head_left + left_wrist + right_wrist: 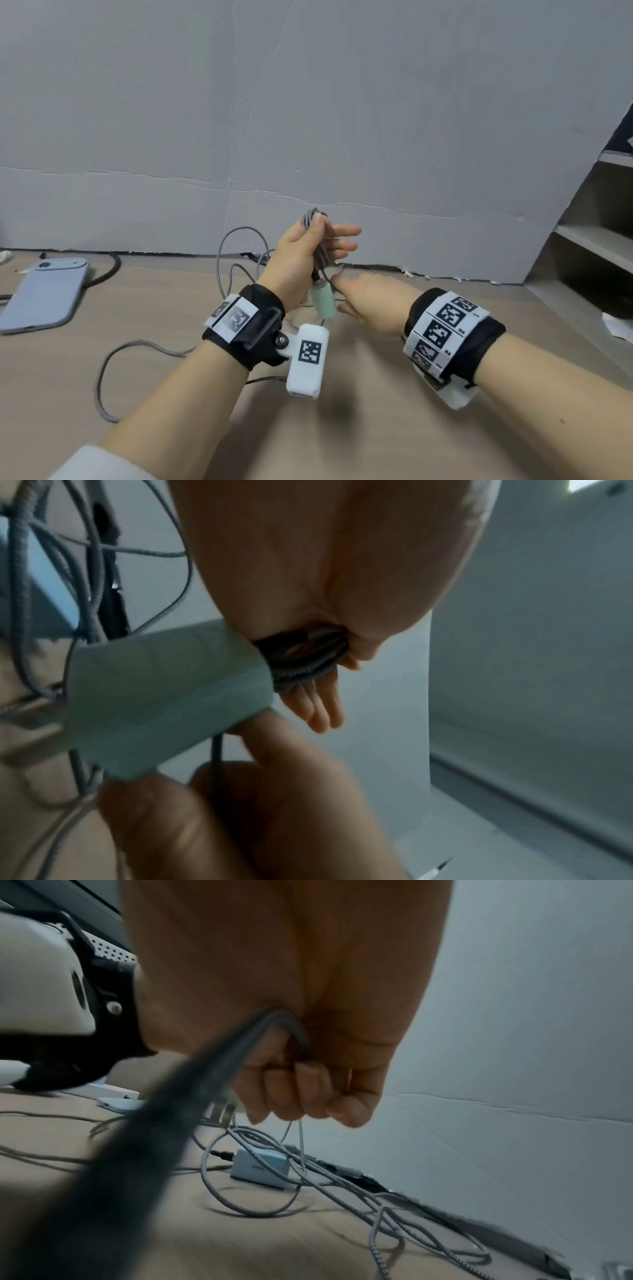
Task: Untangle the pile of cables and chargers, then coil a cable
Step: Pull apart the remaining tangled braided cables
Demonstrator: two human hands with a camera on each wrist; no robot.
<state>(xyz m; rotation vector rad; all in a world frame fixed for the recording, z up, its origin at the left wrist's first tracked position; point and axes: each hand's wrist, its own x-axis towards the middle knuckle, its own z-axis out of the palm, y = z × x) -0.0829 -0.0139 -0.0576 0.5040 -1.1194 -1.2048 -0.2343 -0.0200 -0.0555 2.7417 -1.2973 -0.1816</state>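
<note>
In the head view, a bundle of grey braided cable [317, 246] is held upright above the wooden table [376, 394] by the left hand [301, 253], thumb pressed on it, fingers extended. A mint-green charger [322, 298] hangs below. The right hand [371, 301] is seen just beside the charger.

In the left wrist view, the cable loops [304, 664] are seen pinned against the palm.

In the right wrist view, the right hand's fingers [308, 1091] are curled round a thin cable strand [301, 1139]; a second charger [258, 1168] lies among loose cables on the table.
</note>
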